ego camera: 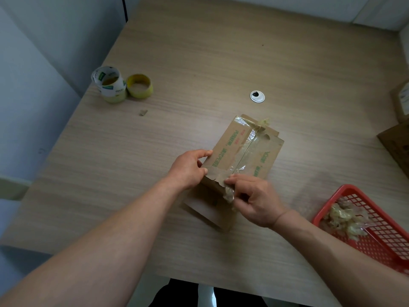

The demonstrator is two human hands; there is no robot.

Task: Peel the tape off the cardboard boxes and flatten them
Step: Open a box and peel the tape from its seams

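**A:** Head view. State the position of the work item.

**B:** The cardboard box [243, 156] lies on the tabletop [199, 63], just right of centre, with its long axis running near-left to far-right. The taped seam faces up. A lower panel projects toward the near side.

**A:** Left grip?

**B:** The left grip [188, 169] is closed on the box's near-left edge, thumb on the upper face and fingers curled round the side. Judged purpose: it anchors the box so that a pull on the tape does not drag it across the tabletop.

**A:** Right grip?

**B:** The right grip [256, 200] pinches the loose, crumpled end of the tape [229, 193] at the box's near end, thumb and forefinger closed on it. Clear tape covers the centre seam from there toward the far end. Judged step: peeling the seam strip. Flattening is not yet done.

**A:** Surrounding items?

**B:** A red basket [329, 202] sits near-right, close to the right grip. It holds wads of removed tape [345, 220], so it is probably the discard point. A white-wrapped tape roll [110, 85] and a yellow tape roll [139, 86] stand far-left, well apart from the work. More cardboard [396, 147] lies at the right edge, partly out of frame.
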